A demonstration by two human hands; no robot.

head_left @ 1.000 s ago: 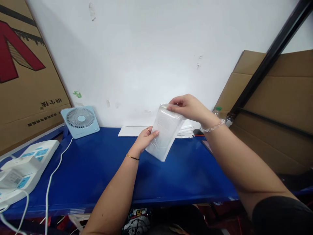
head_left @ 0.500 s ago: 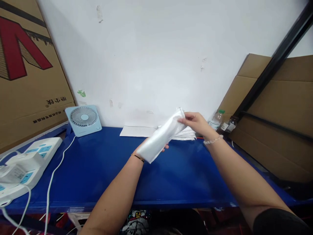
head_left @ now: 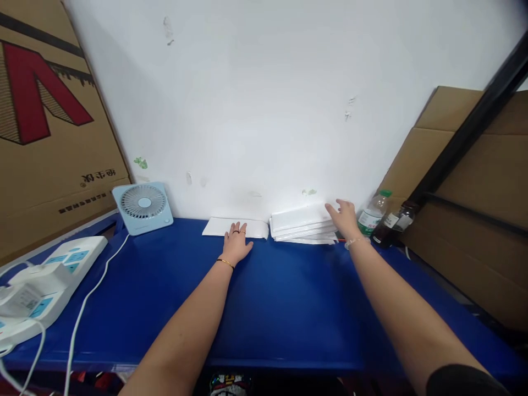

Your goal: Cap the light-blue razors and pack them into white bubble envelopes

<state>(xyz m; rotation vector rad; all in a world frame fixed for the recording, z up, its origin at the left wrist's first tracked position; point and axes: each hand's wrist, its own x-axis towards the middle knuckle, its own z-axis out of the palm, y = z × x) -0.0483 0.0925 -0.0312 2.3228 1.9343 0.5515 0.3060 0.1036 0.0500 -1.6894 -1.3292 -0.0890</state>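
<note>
My left hand point(head_left: 237, 245) lies with fingers stretched over the front edge of a flat white packet point(head_left: 214, 226) by the wall. Whether other packets lie beneath that one, I cannot tell. To the right, a stack of several flat white packets point(head_left: 303, 224) rests against the wall, its layers slightly uneven. My right hand point(head_left: 345, 217) is at the stack's right end, fingers apart and holding nothing.
A light-blue fan point(head_left: 144, 208) stands at the back left, with a white power strip point(head_left: 82, 258) and cables nearer me. A green-capped bottle point(head_left: 373, 213) and a dark bottle point(head_left: 391, 224) stand at the right beside cardboard point(head_left: 462, 220). Everything sits on a blue table point(head_left: 284, 308).
The white packet that both hands held up over the table has left them. My right hand has opened near the right stack; my left has moved back onto the left packet.
</note>
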